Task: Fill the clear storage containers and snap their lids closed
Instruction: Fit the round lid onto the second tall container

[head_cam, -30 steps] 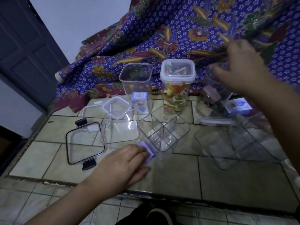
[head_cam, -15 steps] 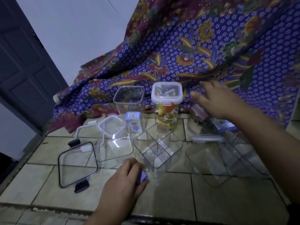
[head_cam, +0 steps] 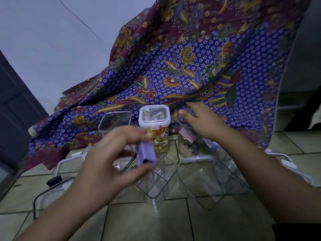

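Note:
My left hand (head_cam: 111, 164) holds a small purple box (head_cam: 146, 154) lifted above the tiled floor, just left of a clear divided container (head_cam: 156, 181). My right hand (head_cam: 201, 119) rests on the rim of a clear container (head_cam: 188, 145) that has small items inside; whether it grips the rim I cannot tell. A tall container with a white lid (head_cam: 154, 117) stands between the hands, filled with colourful pieces. An open empty container (head_cam: 114, 122) stands to its left.
A blue and maroon patterned cloth (head_cam: 182, 75) drapes behind the containers. Loose lids lie on the tiles: a black-clipped lid (head_cam: 50, 190) at the left, white-rimmed lids (head_cam: 196, 158) in the middle and at the right (head_cam: 284, 160). A large clear tub (head_cam: 208, 185) lies by my right forearm. A dark door (head_cam: 15, 108) stands at the left.
My left hand picked the purple box up off the tiles and raised it. My right hand came down onto the rim of the right container. The camera tilted upward.

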